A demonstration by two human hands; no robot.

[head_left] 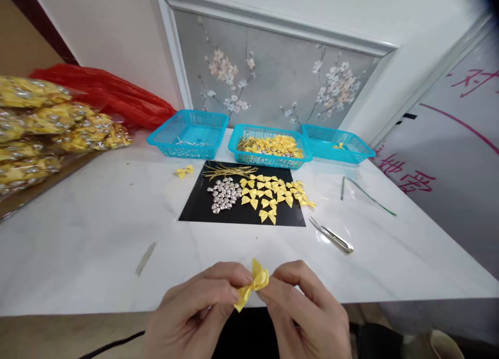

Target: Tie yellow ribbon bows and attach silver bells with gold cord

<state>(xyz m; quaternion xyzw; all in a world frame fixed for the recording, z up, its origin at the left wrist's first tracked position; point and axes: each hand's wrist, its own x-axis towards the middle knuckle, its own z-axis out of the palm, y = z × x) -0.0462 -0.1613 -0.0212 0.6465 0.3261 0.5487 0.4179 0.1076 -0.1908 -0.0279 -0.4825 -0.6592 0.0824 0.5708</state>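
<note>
Between my two hands, at the front edge of the table, is a yellow ribbon bow (255, 283). My left hand (202, 302) pinches the bow's left side with thumb and fingers. From the right, my right hand (306, 307) has its fingertips closed at the bow's other side; whether they also grip something small behind it is hidden. Farther back lies a black mat (218, 219) bearing silver bells (224, 195), gold twist ties (230, 170) and several more yellow bows (268, 192).
Metal snips (332, 235) lie right of the mat, near a green strip (368, 195). Behind stand a left blue basket (187, 152), a middle blue basket (268, 161) filled with bows, and a right blue basket (351, 153). Bagged bows (47, 130) are piled at left beside red plastic (113, 93).
</note>
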